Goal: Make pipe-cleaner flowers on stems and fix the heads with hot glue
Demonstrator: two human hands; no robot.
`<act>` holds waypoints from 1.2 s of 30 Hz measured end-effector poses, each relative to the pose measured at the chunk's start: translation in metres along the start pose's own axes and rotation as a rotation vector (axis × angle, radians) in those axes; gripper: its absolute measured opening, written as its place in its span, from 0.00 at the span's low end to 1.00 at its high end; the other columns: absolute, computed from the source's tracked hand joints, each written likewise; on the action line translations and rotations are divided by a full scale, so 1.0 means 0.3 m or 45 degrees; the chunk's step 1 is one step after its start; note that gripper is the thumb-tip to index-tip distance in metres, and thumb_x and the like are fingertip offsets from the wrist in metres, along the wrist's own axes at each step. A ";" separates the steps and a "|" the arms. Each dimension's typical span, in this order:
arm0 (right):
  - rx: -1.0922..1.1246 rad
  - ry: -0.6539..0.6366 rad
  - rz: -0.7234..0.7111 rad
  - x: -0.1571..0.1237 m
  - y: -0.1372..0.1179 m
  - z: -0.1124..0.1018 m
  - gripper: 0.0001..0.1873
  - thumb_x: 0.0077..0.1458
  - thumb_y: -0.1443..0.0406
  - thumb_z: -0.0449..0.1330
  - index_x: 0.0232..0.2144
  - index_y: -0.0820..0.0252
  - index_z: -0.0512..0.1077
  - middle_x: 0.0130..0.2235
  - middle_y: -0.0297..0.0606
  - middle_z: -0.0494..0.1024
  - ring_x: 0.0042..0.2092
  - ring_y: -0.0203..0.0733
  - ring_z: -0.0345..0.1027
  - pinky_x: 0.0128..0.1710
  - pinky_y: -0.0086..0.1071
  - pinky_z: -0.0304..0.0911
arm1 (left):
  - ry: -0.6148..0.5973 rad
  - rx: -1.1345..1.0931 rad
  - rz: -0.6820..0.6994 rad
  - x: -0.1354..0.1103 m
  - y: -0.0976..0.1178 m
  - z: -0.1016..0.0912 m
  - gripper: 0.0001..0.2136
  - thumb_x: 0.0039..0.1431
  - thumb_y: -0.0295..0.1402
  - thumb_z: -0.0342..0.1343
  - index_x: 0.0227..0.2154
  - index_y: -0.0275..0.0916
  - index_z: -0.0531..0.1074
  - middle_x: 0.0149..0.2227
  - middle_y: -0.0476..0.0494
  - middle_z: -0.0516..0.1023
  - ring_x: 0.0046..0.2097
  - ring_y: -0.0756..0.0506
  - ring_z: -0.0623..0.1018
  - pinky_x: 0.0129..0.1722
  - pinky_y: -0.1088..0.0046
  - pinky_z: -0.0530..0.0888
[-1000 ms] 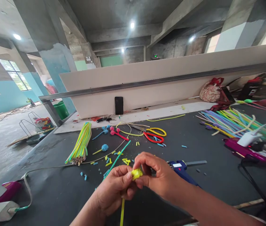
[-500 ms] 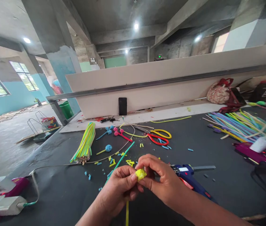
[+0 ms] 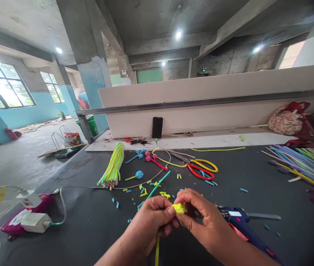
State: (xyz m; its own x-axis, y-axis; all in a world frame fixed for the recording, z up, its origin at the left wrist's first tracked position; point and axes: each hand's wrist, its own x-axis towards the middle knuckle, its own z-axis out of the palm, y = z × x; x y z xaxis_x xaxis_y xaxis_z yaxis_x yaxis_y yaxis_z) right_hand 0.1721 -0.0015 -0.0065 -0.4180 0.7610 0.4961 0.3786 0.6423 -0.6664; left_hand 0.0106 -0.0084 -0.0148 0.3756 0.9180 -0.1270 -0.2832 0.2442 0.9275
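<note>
A small yellow bundle of pipe cleaner pieces [image 3: 179, 208] is pinched between the fingertips of both hands, above the dark tabletop. My left hand [image 3: 155, 218] is closed on its left side, and a yellow stem [image 3: 157, 251] hangs down below that hand. From the right, my right hand [image 3: 201, 212] closes thumb and forefinger on the bundle; its other fingers are partly hidden. Just beyond the hands lie cut yellow pieces [image 3: 164, 194] and a teal pipe cleaner [image 3: 157, 186]. A dark blue glue gun [image 3: 240, 221] lies right of my right hand, partly covered by the forearm.
Red-and-yellow-handled scissors [image 3: 202, 170] lie beyond the hands, near a blue pom-pom stem [image 3: 139, 174] and a pink one [image 3: 157, 162]. Yellow-green pipe cleaners [image 3: 112, 166] are bunched left. A power strip [image 3: 15, 221] with cable sits at left; a phone [image 3: 157, 127] leans on the back board.
The view has swung left, so the scene sits farther right in it. Both hands still pinch the yellow bundle, which now looks turned slightly, showing a flatter side.
</note>
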 end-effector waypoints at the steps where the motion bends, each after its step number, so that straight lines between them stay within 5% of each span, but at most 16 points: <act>1: -0.023 -0.016 -0.019 0.002 -0.002 -0.007 0.05 0.55 0.71 0.55 0.32 0.55 0.65 0.32 0.32 0.68 0.30 0.35 0.62 0.29 0.27 0.61 | -0.008 0.099 -0.002 0.003 0.006 -0.001 0.13 0.49 0.40 0.59 0.22 0.35 0.65 0.19 0.51 0.69 0.16 0.57 0.61 0.17 0.80 0.53; 7: -0.196 -0.051 -0.274 -0.009 -0.003 -0.050 0.17 0.53 0.74 0.57 0.42 0.49 0.64 0.41 0.34 0.71 0.43 0.37 0.67 0.38 0.25 0.65 | -0.028 0.525 0.144 0.008 0.039 0.001 0.11 0.53 0.36 0.52 0.20 0.38 0.62 0.16 0.55 0.62 0.18 0.55 0.60 0.18 0.79 0.53; 15: -0.298 0.057 -0.248 -0.020 0.019 -0.062 0.11 0.55 0.74 0.55 0.36 0.51 0.65 0.36 0.33 0.73 0.39 0.38 0.70 0.35 0.26 0.66 | 0.036 0.900 0.464 0.004 0.020 0.057 0.13 0.60 0.33 0.45 0.19 0.39 0.58 0.20 0.54 0.58 0.24 0.53 0.58 0.24 0.77 0.57; 21: -0.225 -0.019 -0.015 -0.010 -0.005 -0.046 0.08 0.51 0.74 0.56 0.31 0.55 0.67 0.32 0.33 0.73 0.34 0.38 0.68 0.34 0.30 0.65 | 0.042 0.956 0.412 0.010 0.005 0.037 0.15 0.61 0.35 0.42 0.19 0.40 0.58 0.19 0.54 0.57 0.23 0.52 0.59 0.22 0.77 0.57; 23: -0.131 -0.090 0.097 -0.005 -0.012 -0.061 0.19 0.46 0.75 0.59 0.42 0.53 0.67 0.39 0.34 0.73 0.31 0.35 0.67 0.31 0.29 0.66 | -0.027 1.014 0.386 0.020 0.030 -0.004 0.14 0.60 0.35 0.45 0.19 0.39 0.63 0.18 0.53 0.61 0.21 0.51 0.61 0.22 0.76 0.57; 26: -0.039 -0.102 0.246 0.016 -0.002 -0.128 0.39 0.45 0.71 0.60 0.59 0.51 0.53 0.45 0.38 0.73 0.27 0.32 0.67 0.27 0.28 0.66 | -0.062 1.124 0.425 0.041 0.064 -0.067 0.10 0.53 0.31 0.53 0.19 0.39 0.71 0.21 0.50 0.68 0.26 0.49 0.67 0.28 0.76 0.59; 28: -0.148 0.055 0.356 0.037 0.023 -0.191 0.34 0.50 0.66 0.58 0.59 0.55 0.54 0.40 0.38 0.76 0.25 0.34 0.68 0.28 0.30 0.66 | -0.081 1.181 0.430 0.050 0.068 -0.090 0.06 0.50 0.29 0.56 0.21 0.40 0.75 0.22 0.49 0.72 0.28 0.48 0.69 0.30 0.76 0.61; 31: -0.316 0.273 0.521 0.067 0.076 -0.277 0.23 0.53 0.63 0.54 0.53 0.57 0.61 0.46 0.41 0.75 0.27 0.35 0.72 0.33 0.33 0.68 | -0.063 1.241 0.433 0.049 0.057 -0.103 0.04 0.47 0.29 0.58 0.23 0.42 0.78 0.25 0.47 0.76 0.31 0.45 0.72 0.33 0.75 0.63; 36: -0.439 0.340 0.627 0.078 0.165 -0.328 0.19 0.51 0.65 0.53 0.47 0.57 0.66 0.45 0.42 0.76 0.31 0.40 0.75 0.35 0.35 0.68 | 0.116 1.355 0.378 0.099 0.142 -0.190 0.03 0.47 0.34 0.62 0.24 0.42 0.77 0.28 0.46 0.78 0.38 0.43 0.75 0.40 0.72 0.67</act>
State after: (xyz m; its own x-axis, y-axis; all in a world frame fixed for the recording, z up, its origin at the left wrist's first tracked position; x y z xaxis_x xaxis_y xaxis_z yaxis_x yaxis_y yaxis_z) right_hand 0.2625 0.0571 0.0270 0.0746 0.9413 0.3293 0.7345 0.1715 -0.6566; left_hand -0.0407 0.0471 0.0008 0.3400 0.9257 0.1656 0.5678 -0.3424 0.7486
